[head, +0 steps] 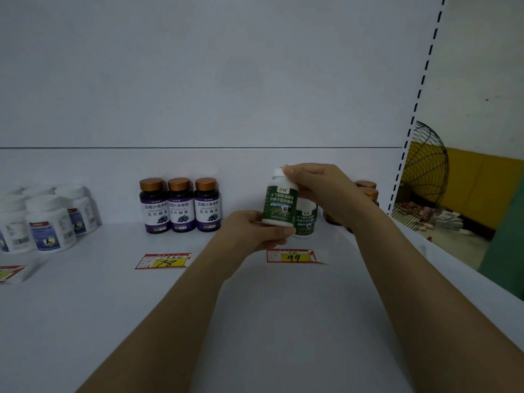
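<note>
Green-label bottle (279, 205): upright, held just above the 99 price tag (293, 256). Left hand (249, 232) fingers grasp its base; right hand (320, 185) fingers pinch its white cap (278, 173). Twin bottle (306, 219) stands behind the tag. Advised: both grips firm, lower level, label forward.

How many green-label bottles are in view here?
2. One bottle is in the left hand, right hand on its cap; the other bottle stands on the shelf behind. The hands may hide more.
</note>
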Demonstrator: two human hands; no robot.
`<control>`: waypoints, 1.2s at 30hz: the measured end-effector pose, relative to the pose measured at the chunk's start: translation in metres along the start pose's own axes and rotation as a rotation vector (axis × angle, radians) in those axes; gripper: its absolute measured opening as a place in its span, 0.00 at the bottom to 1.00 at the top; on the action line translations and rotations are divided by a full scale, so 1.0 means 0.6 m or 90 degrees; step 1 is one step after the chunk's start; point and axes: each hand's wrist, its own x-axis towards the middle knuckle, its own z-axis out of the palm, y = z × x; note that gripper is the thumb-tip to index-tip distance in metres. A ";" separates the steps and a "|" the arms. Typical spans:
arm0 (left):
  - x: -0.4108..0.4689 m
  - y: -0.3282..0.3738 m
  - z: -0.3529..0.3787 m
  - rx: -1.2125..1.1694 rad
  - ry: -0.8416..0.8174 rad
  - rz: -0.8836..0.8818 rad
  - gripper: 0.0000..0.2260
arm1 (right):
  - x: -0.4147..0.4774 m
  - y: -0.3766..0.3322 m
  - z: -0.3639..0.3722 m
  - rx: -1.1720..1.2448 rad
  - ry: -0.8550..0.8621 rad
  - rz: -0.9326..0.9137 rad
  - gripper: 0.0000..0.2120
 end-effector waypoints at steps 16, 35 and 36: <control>-0.001 0.011 0.003 0.041 0.032 0.045 0.19 | -0.001 -0.014 0.000 0.022 0.034 -0.031 0.10; -0.010 0.020 0.007 0.109 0.174 0.186 0.28 | 0.003 -0.015 0.028 -0.009 0.087 -0.045 0.26; -0.011 0.020 0.007 0.103 0.152 0.175 0.27 | 0.002 -0.014 0.024 0.042 0.082 -0.042 0.25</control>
